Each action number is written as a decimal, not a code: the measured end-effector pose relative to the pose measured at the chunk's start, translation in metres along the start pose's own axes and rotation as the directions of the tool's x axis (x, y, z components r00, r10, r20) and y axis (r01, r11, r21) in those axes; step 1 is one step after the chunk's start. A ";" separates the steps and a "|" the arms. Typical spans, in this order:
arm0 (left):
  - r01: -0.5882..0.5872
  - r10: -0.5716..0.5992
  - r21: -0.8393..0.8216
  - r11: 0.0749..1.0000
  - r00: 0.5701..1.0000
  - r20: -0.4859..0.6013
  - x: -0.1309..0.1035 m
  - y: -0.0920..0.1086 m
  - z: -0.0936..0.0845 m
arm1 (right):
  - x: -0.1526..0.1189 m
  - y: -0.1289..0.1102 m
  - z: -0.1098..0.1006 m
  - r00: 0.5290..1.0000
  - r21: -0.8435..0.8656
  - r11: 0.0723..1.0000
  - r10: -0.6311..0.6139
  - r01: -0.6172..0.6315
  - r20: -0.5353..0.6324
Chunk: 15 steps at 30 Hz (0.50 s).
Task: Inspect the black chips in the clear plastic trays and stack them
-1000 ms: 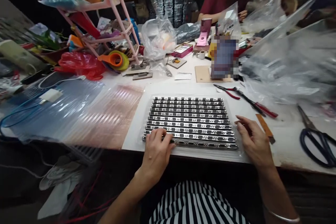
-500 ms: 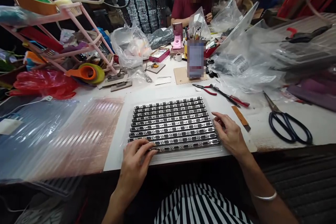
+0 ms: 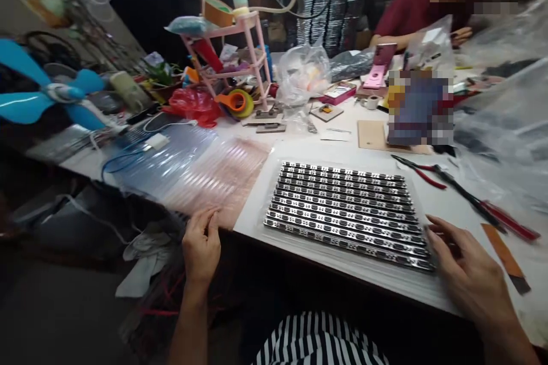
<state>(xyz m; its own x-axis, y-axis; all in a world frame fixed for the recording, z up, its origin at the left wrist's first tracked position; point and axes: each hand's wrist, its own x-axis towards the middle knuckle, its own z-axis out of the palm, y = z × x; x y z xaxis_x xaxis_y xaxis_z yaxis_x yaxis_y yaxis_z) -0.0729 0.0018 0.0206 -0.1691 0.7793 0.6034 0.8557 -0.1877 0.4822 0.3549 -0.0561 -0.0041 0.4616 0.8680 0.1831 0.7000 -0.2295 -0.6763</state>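
Observation:
A clear plastic tray (image 3: 256, 241) lies near the table's front edge, filled with rows of silver-and-black connectors (image 3: 342, 211). My right hand (image 3: 468, 265) rests at its right edge, the fingers loosely curved and apart, with nothing gripped. Left of this tray, clear ribbed plastic sheeting or trays (image 3: 205, 174) with a pinkish tint reach over the table edge. At their front edge my left hand (image 3: 202, 245) is closed in a pinch, thumb and forefinger on the plastic.
Pliers (image 3: 466, 197), an orange-handled blade (image 3: 505, 256) and plastic bags (image 3: 509, 120) lie to the right. A pink rack (image 3: 252, 57) and a blue fan (image 3: 55, 91) stand left. Behind the table sits a co-worker in a dark red shirt (image 3: 402, 11).
My left hand has left the connector tray's front left corner and moved left to the ribbed plastic. The view has swung left. My right hand stays by the tray's right edge.

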 end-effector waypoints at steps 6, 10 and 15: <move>-0.013 0.020 -0.033 0.999 0.979 0.203 -0.027 0.016 0.006 | -0.013 -0.008 -0.005 0.996 -0.053 0.996 0.077 -0.075 0.044; -0.286 0.210 0.078 0.955 0.839 0.502 -0.040 0.046 0.024 | -0.013 -0.008 -0.003 0.998 -0.068 0.997 0.047 -0.044 0.040; -0.473 0.253 0.205 0.857 0.732 0.633 -0.044 0.062 0.034 | -0.015 -0.003 -0.001 1.000 -0.033 0.999 -0.009 0.009 0.013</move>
<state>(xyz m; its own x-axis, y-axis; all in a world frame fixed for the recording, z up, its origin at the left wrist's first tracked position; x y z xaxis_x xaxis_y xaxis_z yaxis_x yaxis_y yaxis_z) 0.0040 -0.0243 0.0021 0.4022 0.9012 0.1618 0.9133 -0.4072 -0.0023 0.3463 -0.0684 -0.0043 0.4482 0.8758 0.1794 0.7220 -0.2363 -0.6503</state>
